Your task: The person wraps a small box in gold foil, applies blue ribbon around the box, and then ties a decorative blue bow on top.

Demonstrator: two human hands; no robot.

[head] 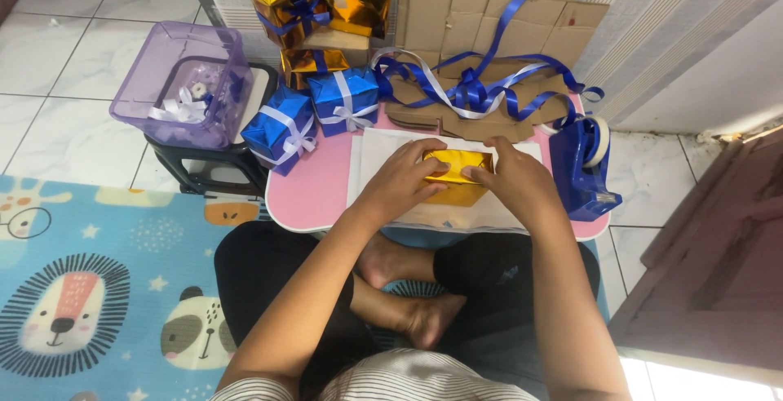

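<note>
Wrapping: small box in shiny gold foil paper
Left hand: grasping box
Right hand: pressing fold
Risk: foil likely springs open untaped; blue tape dispenser just beside

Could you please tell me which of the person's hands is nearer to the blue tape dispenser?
Right. The right hand rests on the gold foil-wrapped box, just beside the blue tape dispenser; the left hand holds the box's far side.

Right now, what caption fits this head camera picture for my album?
Both hands, left hand and right hand, press a gold-wrapped box on the pink table.
</note>
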